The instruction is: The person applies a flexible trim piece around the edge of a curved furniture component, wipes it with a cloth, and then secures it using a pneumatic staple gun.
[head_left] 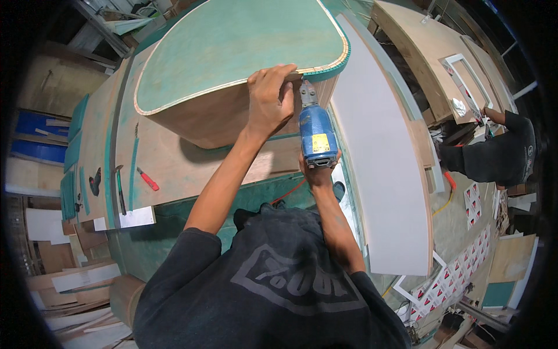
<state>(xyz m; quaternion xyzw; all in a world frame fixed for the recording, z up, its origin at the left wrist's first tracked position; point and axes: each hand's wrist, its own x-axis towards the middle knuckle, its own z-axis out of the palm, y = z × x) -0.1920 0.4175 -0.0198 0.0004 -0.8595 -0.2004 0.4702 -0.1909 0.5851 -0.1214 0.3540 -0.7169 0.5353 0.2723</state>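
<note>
A rounded box-like wooden piece with a green top [238, 52] lies in front of me, light wood along its rim. My left hand [268, 98] is closed over its near rim, fingers bent on the top edge and thumb low beside the front face. A notched teal strip [334, 68] runs round the right corner, starting just right of that hand. My right hand [318, 174] grips a blue nail gun [318, 125], whose body hides most of the fingers. The gun's nose points at the rim beside the strip's end; whether it touches, I cannot tell.
On the bench left lie a red utility knife [148, 179], a hammer [120, 189] and another notched teal strip [134, 166]. A long pale panel [381, 145] stands to my right. Beyond it another person [494, 151] works at a wooden piece with a white frame [468, 78].
</note>
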